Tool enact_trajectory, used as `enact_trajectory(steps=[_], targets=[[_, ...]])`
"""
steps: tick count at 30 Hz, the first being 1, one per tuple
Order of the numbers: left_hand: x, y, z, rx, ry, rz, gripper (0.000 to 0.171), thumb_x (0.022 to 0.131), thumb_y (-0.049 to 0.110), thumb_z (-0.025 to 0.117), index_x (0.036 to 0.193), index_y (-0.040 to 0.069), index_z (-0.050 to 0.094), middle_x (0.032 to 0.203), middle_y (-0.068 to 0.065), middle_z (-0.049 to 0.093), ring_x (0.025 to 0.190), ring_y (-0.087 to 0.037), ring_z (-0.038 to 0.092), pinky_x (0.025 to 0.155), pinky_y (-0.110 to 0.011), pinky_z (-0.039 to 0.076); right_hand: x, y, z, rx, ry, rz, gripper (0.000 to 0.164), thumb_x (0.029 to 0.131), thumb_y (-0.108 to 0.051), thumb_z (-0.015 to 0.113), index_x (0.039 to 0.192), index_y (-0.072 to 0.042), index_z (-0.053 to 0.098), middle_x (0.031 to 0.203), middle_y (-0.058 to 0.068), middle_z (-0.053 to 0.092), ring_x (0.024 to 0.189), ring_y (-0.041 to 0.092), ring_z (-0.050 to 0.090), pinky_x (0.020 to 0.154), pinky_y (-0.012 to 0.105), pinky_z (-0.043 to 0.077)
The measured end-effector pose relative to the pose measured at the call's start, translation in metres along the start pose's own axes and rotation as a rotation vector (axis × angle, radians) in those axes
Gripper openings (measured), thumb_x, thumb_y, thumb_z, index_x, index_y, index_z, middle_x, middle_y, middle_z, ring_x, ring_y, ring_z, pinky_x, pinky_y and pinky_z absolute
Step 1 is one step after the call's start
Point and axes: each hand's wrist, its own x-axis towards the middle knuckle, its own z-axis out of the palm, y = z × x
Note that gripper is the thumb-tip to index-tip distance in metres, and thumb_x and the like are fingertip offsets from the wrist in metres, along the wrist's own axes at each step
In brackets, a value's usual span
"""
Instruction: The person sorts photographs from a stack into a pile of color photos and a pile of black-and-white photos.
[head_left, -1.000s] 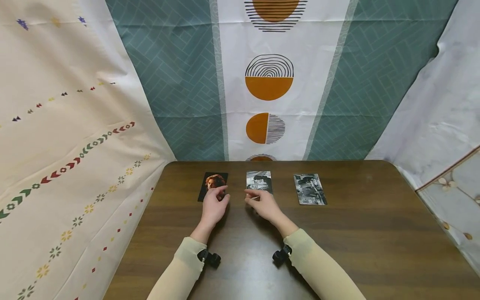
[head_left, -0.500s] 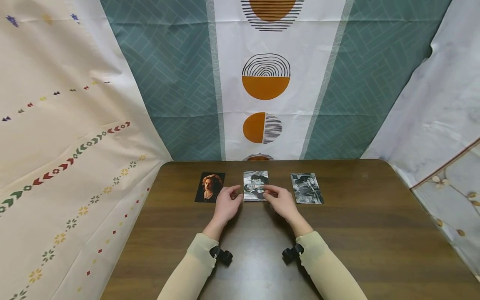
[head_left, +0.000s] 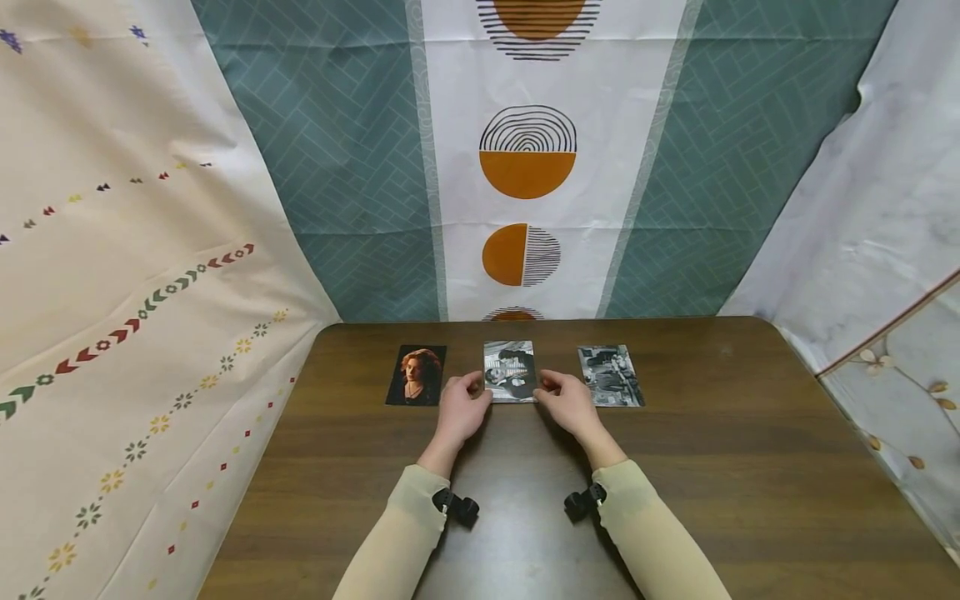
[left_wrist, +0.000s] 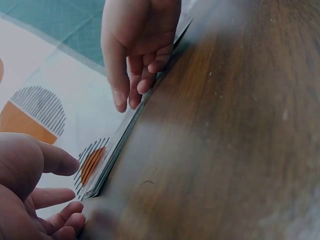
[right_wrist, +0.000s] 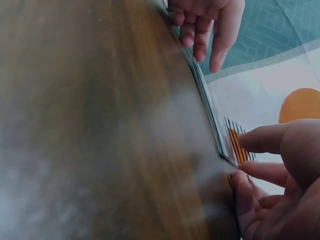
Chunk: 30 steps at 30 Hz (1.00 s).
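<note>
Middle card pile (head_left: 510,372): flat on the table (head_left: 675,500) near its far edge, between the left card (head_left: 416,375) and the right card (head_left: 611,377); black-and-white picture on top, and several thin layers where the wrist views catch it nearly edge-on.
Left hand (head_left: 462,408): at the pile's left side, by the near corner; fingers loosely bent and spread, not wrapped round anything.
Right hand (head_left: 566,402): facing it across the pile, at the right side, low; thumb and fingers relaxed and parted, gripping nothing.
Fingertips: right at the pile's sides; the wrist views are dim and soft, so I cannot say for sure whether they touch the edges or stop just short.
Card on the left: portrait with reddish hair on a dark ground, near the left hand.
Card on the right: black-and-white scene, slightly turned, just past the right hand.
Sleeves (head_left: 393,533): pale yellow, with a small black wrist camera (head_left: 463,508) at each cuff.
Tabletop: brown wood grain, glare between the forearms.
Backdrop cloth (head_left: 360,167): teal and white, orange circles with black lines.
Cream cloth (head_left: 150,275): on the left, with rows of coloured motifs.
</note>
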Motion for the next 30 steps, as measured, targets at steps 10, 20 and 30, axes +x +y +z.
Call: enact_trajectory(steps=[10,20,30], targets=[[0.0,0.002,0.001,0.02,0.001,-0.026,0.044,0.09,0.015,0.075,0.13,-0.003,0.074,0.11,-0.015,0.067,0.111,-0.038,0.059,0.101,-0.053,0.044,0.005,0.001,0.007,-0.083,0.031,0.009,0.045,0.095,-0.015,0.073,0.136,0.003,0.071,0.119,0.02,0.071,0.1,0.032,0.066,0.092,0.052,0.052],[0.001,0.0,0.002,0.068,-0.027,-0.036,0.043,0.093,0.018,0.075,0.131,-0.002,0.075,0.123,-0.019,0.065,0.121,-0.04,0.056,0.105,-0.054,0.042,0.002,0.001,0.009,-0.093,0.066,0.021,0.042,0.097,-0.018,0.071,0.134,0.003,0.072,0.117,0.02,0.071,0.103,0.035,0.064,0.093,0.053,0.051],[-0.001,0.002,0.002,0.092,-0.037,-0.038,0.041,0.093,0.02,0.074,0.129,0.0,0.077,0.128,-0.021,0.065,0.123,-0.041,0.055,0.106,-0.055,0.041,-0.003,-0.002,0.012,-0.143,0.072,-0.013,0.04,0.097,-0.017,0.071,0.132,0.001,0.074,0.11,0.016,0.07,0.102,0.034,0.063,0.092,0.052,0.05]])
